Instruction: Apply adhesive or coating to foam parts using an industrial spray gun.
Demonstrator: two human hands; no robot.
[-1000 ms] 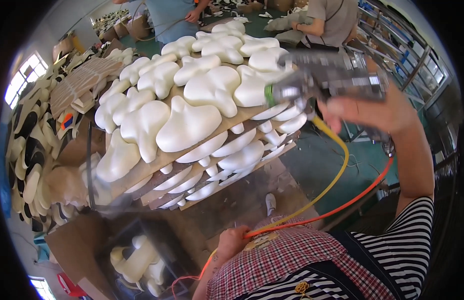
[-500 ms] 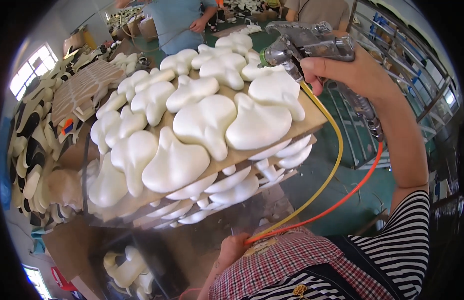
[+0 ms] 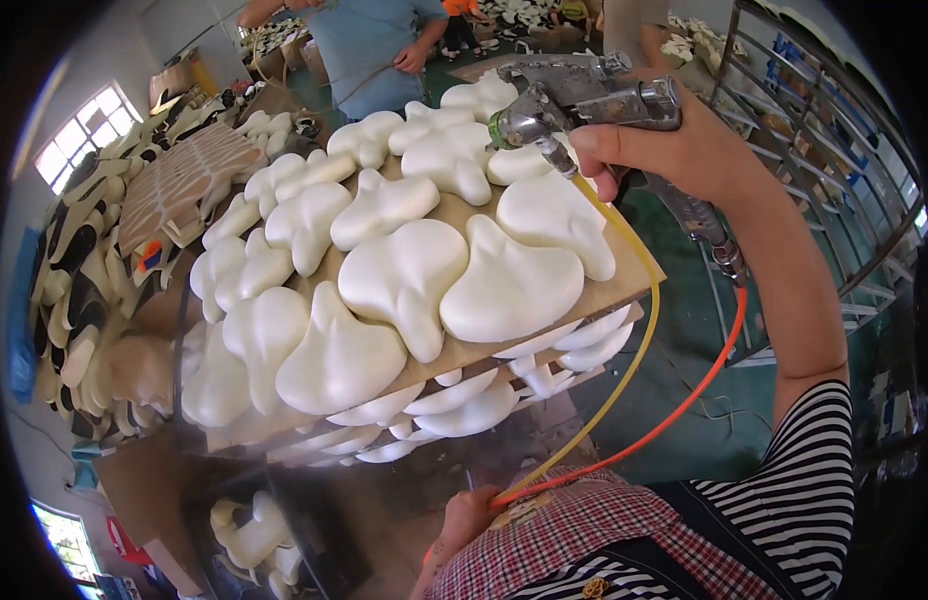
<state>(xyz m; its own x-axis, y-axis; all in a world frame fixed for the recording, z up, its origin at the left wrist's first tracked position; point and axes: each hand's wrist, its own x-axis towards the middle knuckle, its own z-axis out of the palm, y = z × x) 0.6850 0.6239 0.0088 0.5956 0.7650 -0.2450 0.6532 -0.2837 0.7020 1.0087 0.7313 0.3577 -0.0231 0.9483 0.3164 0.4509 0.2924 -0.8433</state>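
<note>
My right hand (image 3: 674,150) is wrapped round the grip of a metal spray gun (image 3: 624,105), held over the far right part of the board (image 3: 634,265). Its green-ringed nozzle points left, above white saddle-shaped foam pads (image 3: 404,275). The pads lie close together on the board. A yellow hose (image 3: 634,375) and an orange hose (image 3: 674,420) hang from the gun in loops. Down by my apron, my left hand (image 3: 471,512) is closed round both hoses.
More pads (image 3: 474,408) sit on a layer below the board. Across it stands a person in a blue shirt (image 3: 384,60), holding a hose. Metal racks (image 3: 814,130) rise at right; heaped black and cream pieces (image 3: 74,290) fill the left. Pale pieces (image 3: 254,535) lie low left.
The spray gun in my right hand has shifted a little left and slightly down over the pads. My left hand keeps its hold on the hoses. The whole view has moved slightly.
</note>
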